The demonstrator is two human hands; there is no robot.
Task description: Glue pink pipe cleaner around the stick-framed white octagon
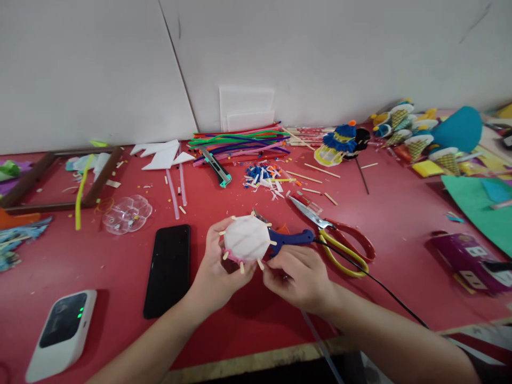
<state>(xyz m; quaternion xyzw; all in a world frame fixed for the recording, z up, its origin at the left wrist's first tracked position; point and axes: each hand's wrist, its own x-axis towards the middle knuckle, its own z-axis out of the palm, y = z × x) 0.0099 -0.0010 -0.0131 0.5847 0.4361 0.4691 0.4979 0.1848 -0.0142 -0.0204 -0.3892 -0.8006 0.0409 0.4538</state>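
My left hand is wrapped round a white, roundish paper craft piece with several short wooden sticks poking out around its rim. A bit of pink shows along its lower left edge. My right hand is closed, its fingertips pinched at the piece's lower right edge beside one of the sticks; what lies between them is hidden. Just beyond my right hand is a blue glue gun with a black cable, its front end partly hidden behind the craft piece.
Scissors with red and yellow handles lie to the right. A black phone and a white device are at left. Further back are a box cutter, pipe cleaners, scraps and a blue-capped figure.
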